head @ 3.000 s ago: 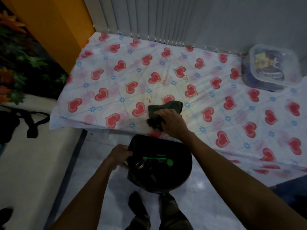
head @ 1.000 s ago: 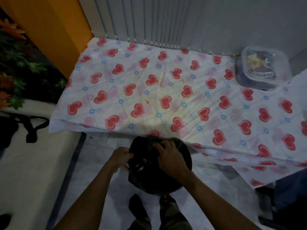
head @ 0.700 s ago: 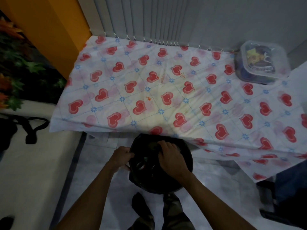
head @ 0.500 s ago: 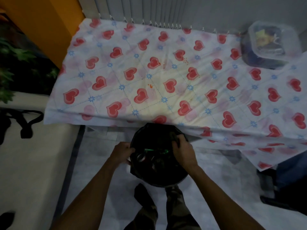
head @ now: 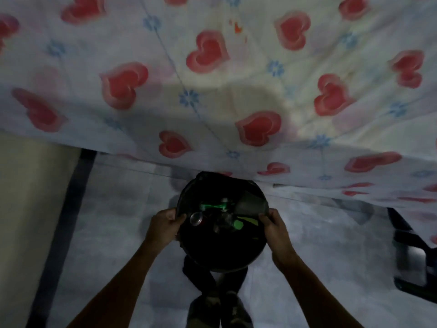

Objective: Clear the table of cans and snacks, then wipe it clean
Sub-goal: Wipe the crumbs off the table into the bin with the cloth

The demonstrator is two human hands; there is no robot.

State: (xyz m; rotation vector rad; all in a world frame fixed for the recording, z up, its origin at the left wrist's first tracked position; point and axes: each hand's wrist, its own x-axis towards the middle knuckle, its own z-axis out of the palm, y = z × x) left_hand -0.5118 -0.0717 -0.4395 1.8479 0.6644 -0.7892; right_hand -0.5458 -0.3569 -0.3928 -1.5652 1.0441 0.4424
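Our right hand (head: 274, 227) has left the bin's (head: 220, 254) inside and now grips its rim opposite our left hand (head: 163, 224), the cloth (head: 251, 204) dropped inside.

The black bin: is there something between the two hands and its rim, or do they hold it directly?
Nothing visible stands between. The left hand grips the rim of the black bin on one side and the right hand on the other, both touching it. The dark cloth and a can lie inside.
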